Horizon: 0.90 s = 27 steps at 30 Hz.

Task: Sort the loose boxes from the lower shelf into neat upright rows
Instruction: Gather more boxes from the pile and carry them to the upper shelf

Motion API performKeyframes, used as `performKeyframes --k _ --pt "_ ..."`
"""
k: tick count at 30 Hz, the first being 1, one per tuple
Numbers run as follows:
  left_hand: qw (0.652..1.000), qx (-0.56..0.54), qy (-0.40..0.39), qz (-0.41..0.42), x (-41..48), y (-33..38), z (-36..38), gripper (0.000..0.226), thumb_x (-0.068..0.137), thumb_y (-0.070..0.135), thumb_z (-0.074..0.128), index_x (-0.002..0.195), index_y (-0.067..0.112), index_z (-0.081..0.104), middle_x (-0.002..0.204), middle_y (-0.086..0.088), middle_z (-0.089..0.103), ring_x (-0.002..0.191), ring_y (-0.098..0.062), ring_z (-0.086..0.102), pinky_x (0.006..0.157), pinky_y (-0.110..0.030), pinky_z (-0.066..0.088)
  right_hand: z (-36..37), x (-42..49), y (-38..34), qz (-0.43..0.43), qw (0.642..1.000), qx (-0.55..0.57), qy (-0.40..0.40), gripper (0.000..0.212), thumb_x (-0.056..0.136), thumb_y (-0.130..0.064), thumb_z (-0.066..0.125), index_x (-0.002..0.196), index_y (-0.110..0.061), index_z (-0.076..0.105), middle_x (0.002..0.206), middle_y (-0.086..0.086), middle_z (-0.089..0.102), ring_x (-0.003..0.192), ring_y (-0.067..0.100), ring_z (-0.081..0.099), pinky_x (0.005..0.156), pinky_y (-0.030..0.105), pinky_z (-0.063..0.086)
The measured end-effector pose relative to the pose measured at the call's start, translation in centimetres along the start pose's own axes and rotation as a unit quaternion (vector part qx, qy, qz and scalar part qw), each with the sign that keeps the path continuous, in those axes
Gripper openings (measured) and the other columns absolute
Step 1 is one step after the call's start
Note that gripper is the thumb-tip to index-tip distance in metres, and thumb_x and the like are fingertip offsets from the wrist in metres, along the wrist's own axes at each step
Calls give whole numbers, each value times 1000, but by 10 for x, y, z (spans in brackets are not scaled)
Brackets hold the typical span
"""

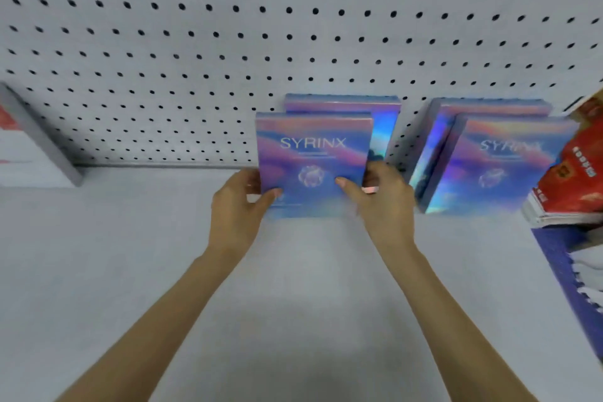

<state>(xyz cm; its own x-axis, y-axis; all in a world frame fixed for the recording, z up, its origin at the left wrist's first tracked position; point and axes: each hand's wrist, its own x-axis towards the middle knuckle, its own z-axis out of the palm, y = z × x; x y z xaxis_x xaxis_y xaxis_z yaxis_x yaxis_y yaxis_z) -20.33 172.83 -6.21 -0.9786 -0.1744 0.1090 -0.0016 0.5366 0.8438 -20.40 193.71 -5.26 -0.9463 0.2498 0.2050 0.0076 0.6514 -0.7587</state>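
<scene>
Box (311, 157) stands upright on the shelf (293, 287) between the fingers (350, 185). The left hand (238, 209) and right hand (385, 206) curl round its lower side edges, probably to square it against the rear box (386, 127) just beyond them.

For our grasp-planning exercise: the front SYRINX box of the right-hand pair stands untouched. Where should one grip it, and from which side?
Likely best: grip the front right box by its narrow side edges, coming from the front. Its broad face looks outward and the rear box stands right behind it, closing off the back; red packs crowd its right edge, so start left.
</scene>
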Motion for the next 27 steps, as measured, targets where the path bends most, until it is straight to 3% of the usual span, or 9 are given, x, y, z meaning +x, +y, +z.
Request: performKeyframes --k 4,6,9,12,16,18,20,23,27 --pt "1000 5 -5 -5 13 1 4 18 80 19 74 87 18 58 82 6 66 73 7 61 65 -5 42 9 -3 3 77 996 17 51 39 73 -49 76 86 -22 51 80 -7 62 76 16 59 66 31 44" --pt "999 -1 -28 -16 18 -5 7 22 80 24 74 85 12 56 80 1 65 73 4 61 72 -16 51 11 -3 8 137 989 42 38 40 73 -52 75 84 -22 51 76 -10 61 78 18 62 70 34 48" --pt "997 7 -66 -32 21 -13 9 35 78 43 67 87 12 56 81 -3 65 79 -18 64 77 -42 55 12 0 11 172 983 55 15 38 74 -53 74 80 -22 52 72 -13 58 79 19 61 73 34 48" --pt "996 7 -82 -36 16 -8 2 28 82 44 67 97 25 54 92 1 68 87 -17 65 80 -33 51 13 -3 5 185 981 57 32 37 76 -50 74 83 -20 53 75 -10 60 80 20 61 74 33 46" --pt "995 -69 -57 -45 -14 -7 -35 32 88 31 64 115 19 53 101 1 63 92 -10 61 73 -7 42 22 -36 -15 203 968 80 120 34 82 -38 72 100 -17 52 94 1 63 87 23 62 76 29 40" --pt "992 -101 -63 -50 -42 -19 -68 29 90 28 63 116 18 54 102 2 64 88 1 60 70 -3 41 35 -66 -35 192 967 102 129 31 84 -37 69 101 -22 49 99 2 63 79 19 62 81 38 49" --pt "989 -123 -61 -60 -71 -39 -109 26 91 25 62 115 19 55 102 4 65 86 6 60 71 -3 41 55 -101 -64 175 973 112 98 28 85 -36 67 102 -26 48 104 3 62 73 14 60 80 42 53" --pt "984 -163 -20 -74 -114 -77 -178 24 90 26 63 114 22 57 101 4 68 89 1 63 78 -11 45 90 -156 -117 121 986 115 -7 23 89 -27 66 107 -26 52 107 0 62 81 5 60 73 11 45" --pt "982 -160 7 -98 -182 -137 -288 30 87 40 61 114 28 57 103 8 67 95 -2 63 81 -11 46 151 -240 -199 52 983 106 -143 27 90 -30 65 115 -30 57 114 -10 61 106 4 56 89 13 38"
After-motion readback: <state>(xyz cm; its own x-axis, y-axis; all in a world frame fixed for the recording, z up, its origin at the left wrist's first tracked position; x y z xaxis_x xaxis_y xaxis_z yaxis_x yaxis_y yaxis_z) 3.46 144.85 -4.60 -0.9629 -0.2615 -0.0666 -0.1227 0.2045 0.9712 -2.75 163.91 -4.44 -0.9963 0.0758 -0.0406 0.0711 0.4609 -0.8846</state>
